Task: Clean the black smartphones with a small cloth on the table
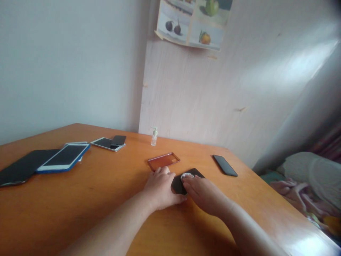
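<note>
A dark, flat smartphone [178, 185] lies on the wooden table in front of me. My left hand [161, 188] grips its left end, thumb along the near edge and fingers at the far side. Over the phone, my right hand [201, 192] presses a small white wipe [186, 175] against the surface; the fingers lie close together and partly hide both. Just beyond my left hand is a reddish-brown phone case [162, 160], its near edge partly covered by my fingers.
A clear pump bottle [153, 137] stands toward the back. Another dark phone [225, 165] lies to the right. Leftward are a blue-edged tablet [64, 157], a black flat case [23, 167] and a white tablet [99, 143] with a dark phone [118, 139] on it. Bedding [311, 174] lies beyond the right edge.
</note>
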Available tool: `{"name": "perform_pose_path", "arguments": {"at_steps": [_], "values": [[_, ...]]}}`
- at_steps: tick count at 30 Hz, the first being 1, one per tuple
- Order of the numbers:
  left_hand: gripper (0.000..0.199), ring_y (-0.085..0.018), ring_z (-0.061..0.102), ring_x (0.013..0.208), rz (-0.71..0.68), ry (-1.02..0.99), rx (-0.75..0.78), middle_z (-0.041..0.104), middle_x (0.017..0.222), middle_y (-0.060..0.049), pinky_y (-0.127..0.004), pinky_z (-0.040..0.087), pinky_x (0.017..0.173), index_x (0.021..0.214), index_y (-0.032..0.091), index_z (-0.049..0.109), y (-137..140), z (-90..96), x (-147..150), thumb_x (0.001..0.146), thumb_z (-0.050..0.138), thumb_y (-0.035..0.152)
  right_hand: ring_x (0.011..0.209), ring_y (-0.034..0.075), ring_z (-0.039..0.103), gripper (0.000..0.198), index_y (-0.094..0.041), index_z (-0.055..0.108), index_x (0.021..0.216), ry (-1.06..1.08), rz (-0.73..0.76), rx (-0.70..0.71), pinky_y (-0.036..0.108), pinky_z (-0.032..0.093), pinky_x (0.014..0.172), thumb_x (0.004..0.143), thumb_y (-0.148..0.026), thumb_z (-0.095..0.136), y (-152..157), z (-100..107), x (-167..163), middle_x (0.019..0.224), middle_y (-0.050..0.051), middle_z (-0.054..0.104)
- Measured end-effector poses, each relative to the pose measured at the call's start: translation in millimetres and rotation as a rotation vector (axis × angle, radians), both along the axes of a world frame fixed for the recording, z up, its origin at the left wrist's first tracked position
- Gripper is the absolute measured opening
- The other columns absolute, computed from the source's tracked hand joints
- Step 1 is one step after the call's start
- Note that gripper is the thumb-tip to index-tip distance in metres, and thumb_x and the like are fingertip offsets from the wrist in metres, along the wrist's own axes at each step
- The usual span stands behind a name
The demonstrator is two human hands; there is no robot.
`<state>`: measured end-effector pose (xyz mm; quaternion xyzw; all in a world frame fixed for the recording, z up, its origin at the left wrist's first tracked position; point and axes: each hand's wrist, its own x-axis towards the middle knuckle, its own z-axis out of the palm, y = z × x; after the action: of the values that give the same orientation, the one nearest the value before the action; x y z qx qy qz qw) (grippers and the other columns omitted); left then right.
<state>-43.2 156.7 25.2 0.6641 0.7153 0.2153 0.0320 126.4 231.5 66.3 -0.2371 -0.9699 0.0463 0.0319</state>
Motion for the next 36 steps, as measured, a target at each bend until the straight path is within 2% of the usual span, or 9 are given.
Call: {"name": "perform_pose_path", "arguments": {"at_steps": [4, 9, 11, 14, 16, 22, 28, 33, 36], "values": [[0.056, -0.033, 0.053, 0.102, 0.02, -0.006, -0.01, 0.056, 0.105, -0.01, -0.044, 0.043, 0.086, 0.099, 0.026, 0.066, 0.0, 2.4, 2.5, 0.062, 0.064, 0.069, 0.102, 0.02, 0.06, 0.031, -0.017, 0.059, 0.102, -0.002, 0.023, 0.038, 0.029, 0.04, 0.086, 0.099, -0.022, 0.029, 3.6, 1.1, -4.5, 0.11, 0.011, 0.065], [0.046, -0.033, 0.054, 0.101, 0.029, -0.009, -0.016, 0.057, 0.104, -0.011, -0.043, 0.044, 0.084, 0.095, 0.024, 0.066, -0.1, 3.6, 4.1, 0.062, 0.067, 0.057, 0.074, 0.018, 0.063, 0.036, -0.021, 0.06, 0.09, -0.053, -0.078, -0.013, 0.029, 0.036, 0.065, 0.1, -0.029, 0.027, 2.0, 9.8, 22.9, 0.084, 0.005, 0.069], [0.046, -0.033, 0.054, 0.102, 0.048, -0.008, -0.018, 0.057, 0.105, -0.011, -0.043, 0.044, 0.084, 0.096, 0.024, 0.065, -0.1, 3.8, 5.2, 0.063, 0.067, 0.055, 0.075, 0.018, 0.063, 0.035, -0.021, 0.06, 0.089, -0.052, -0.095, -0.019, 0.029, 0.036, 0.066, 0.1, -0.029, 0.028, 3.6, 9.4, 24.3, 0.085, 0.005, 0.069], [0.055, -0.033, 0.054, 0.105, 0.061, -0.015, -0.007, 0.057, 0.106, -0.011, -0.043, 0.043, 0.087, 0.1, 0.024, 0.065, 0.0, 4.1, 6.3, 0.064, 0.063, 0.065, 0.09, 0.02, 0.063, 0.027, -0.019, 0.06, 0.097, -0.027, -0.083, 0.018, 0.029, 0.038, 0.074, 0.097, -0.025, 0.034, 5.2, 6.0, 14.8, 0.102, 0.008, 0.067], [0.057, -0.033, 0.054, 0.105, 0.057, -0.019, 0.0, 0.057, 0.106, -0.011, -0.042, 0.043, 0.087, 0.099, 0.024, 0.065, 0.4, 3.9, 5.8, 0.066, 0.061, 0.069, 0.094, 0.021, 0.062, 0.026, -0.018, 0.061, 0.1, -0.024, -0.074, 0.031, 0.028, 0.038, 0.076, 0.096, -0.024, 0.036, 4.2, 5.4, 11.0, 0.106, 0.01, 0.066], [0.047, -0.03, 0.056, 0.098, -0.017, -0.03, -0.005, 0.057, 0.1, -0.008, -0.038, 0.045, 0.081, 0.095, 0.026, 0.067, 2.8, 3.2, -0.6, 0.061, 0.07, 0.058, 0.072, 0.017, 0.062, 0.032, -0.023, 0.062, 0.086, -0.049, -0.078, -0.032, 0.028, 0.032, 0.062, 0.098, -0.029, 0.033, 5.9, 10.3, 27.3, 0.081, 0.002, 0.068], [0.041, -0.027, 0.057, 0.095, -0.03, -0.027, -0.033, 0.056, 0.097, -0.006, -0.035, 0.046, 0.079, 0.093, 0.025, 0.068, 3.4, 5.8, -1.6, 0.063, 0.068, 0.053, 0.086, 0.019, 0.063, 0.028, -0.021, 0.062, 0.105, 0.017, -0.112, -0.022, 0.028, 0.037, 0.069, 0.096, -0.028, 0.037, 19.2, 4.9, 17.9, 0.103, 0.007, 0.069], [0.045, -0.028, 0.057, 0.097, -0.038, -0.036, -0.034, 0.056, 0.099, -0.006, -0.035, 0.046, 0.081, 0.097, 0.027, 0.068, 3.2, 5.0, -2.4, 0.061, 0.07, 0.054, 0.067, 0.017, 0.06, 0.034, -0.022, 0.066, 0.086, -0.056, -0.114, -0.06, 0.028, 0.033, 0.06, 0.097, -0.032, 0.035, 18.9, 10.8, 33.6, 0.077, 0.003, 0.068], [0.043, -0.028, 0.057, 0.097, -0.04, -0.034, -0.034, 0.056, 0.099, -0.006, -0.035, 0.046, 0.081, 0.096, 0.026, 0.068, 3.4, 4.6, -2.7, 0.062, 0.069, 0.053, 0.069, 0.017, 0.061, 0.034, -0.023, 0.067, 0.089, -0.045, -0.124, -0.07, 0.028, 0.035, 0.062, 0.097, -0.032, 0.035, 21.9, 9.8, 35.6, 0.078, 0.003, 0.069]]}}
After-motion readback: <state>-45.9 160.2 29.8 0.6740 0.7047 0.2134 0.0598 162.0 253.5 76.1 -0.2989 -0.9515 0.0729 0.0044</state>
